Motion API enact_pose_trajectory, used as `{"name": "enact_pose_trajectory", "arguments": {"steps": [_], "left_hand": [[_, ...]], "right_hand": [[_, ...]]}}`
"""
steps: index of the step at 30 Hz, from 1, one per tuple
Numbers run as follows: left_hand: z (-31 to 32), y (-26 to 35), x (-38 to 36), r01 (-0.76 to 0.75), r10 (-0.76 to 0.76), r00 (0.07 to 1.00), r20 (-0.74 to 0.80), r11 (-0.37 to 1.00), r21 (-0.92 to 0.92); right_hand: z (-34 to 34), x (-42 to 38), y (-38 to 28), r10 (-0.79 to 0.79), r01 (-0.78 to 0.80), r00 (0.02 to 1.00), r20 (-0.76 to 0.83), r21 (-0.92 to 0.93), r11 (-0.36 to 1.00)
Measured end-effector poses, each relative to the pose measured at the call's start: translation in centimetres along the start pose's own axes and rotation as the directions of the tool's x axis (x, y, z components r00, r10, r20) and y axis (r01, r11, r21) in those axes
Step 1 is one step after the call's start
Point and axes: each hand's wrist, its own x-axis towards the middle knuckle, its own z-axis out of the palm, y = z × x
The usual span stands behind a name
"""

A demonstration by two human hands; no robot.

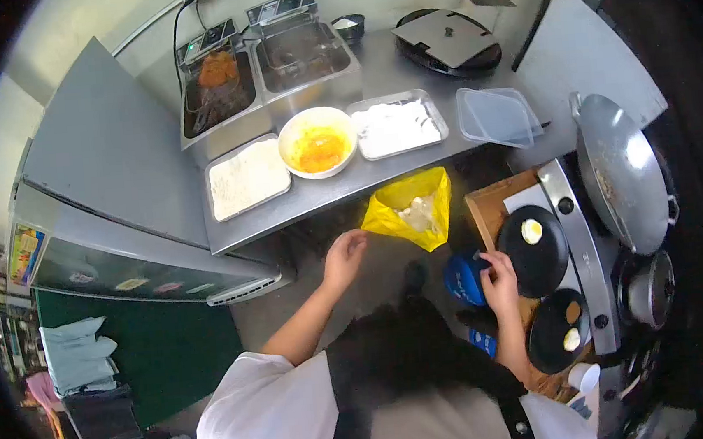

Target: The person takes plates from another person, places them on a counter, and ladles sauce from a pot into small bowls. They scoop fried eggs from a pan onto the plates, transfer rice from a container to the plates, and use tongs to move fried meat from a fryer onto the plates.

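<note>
My left hand (345,261) hangs in the air left of a yellow plastic bag (409,215), fingers loosely curled and apart, nothing visible in them. The bag is open, with pale pieces inside. My right hand (501,282) is closed at the left edge of a black frying pan (525,268), its fingers around what looks like the dark handle. A fried egg (532,231) lies in that pan. Nearer to me, a second black pan (550,348) holds another egg (572,339) and a brown round patty (573,312). A blue container (464,280) is below my right fingers.
On the steel table (333,194) stand a tray of crumbs (248,180), a bowl of orange-yellow batter (317,143), a tray of white powder (398,127) and a clear plastic box (495,117). Two fryers (308,91) stand behind. A large wok (624,173) rests right of the stove (578,239).
</note>
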Motion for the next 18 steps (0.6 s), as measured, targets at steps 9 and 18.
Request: {"name": "enact_pose_trajectory", "arguments": {"steps": [9,18], "left_hand": [[0.0,3.8,4.0,0.114,-0.139,0.970,-0.202,0.985,-0.132],[-6.4,2.5,6.1,0.142,-0.301,0.871,-0.387,0.911,-0.388]], "right_hand": [[7.6,29.7,-7.4,-0.454,0.457,0.881,0.131,0.003,0.889],[24.3,52.7,-25.0,-0.537,0.633,0.768,0.348,-0.287,0.719]]}}
